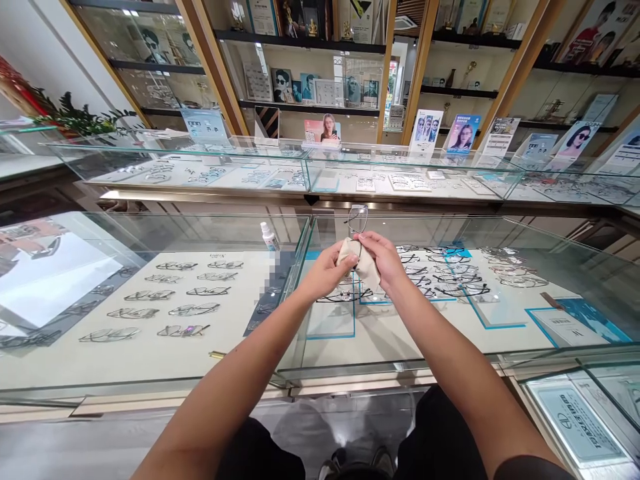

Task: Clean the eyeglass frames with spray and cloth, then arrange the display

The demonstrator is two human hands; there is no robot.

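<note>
My left hand (327, 272) is closed on a beige cloth (369, 272), its thumb pressing the folds. A pair of eyeglasses (358, 219) sticks up out of the cloth, one clear lens pointing away from me. On the other side, my right hand (386, 259) is closed around the eyeglasses' near part, and the cloth's loose end hangs beside its palm. Fingers and cloth hide the rest of the frame. Both hands are above a glass display case (295, 313).
Rows of eyeglasses (194, 309) lie inside the case on the left, with more frames (457, 277) on the right. A white spray bottle (269, 237) stands beyond my left hand. Another glass counter (345, 181) runs behind, with upright advertising cards (463, 133) on top.
</note>
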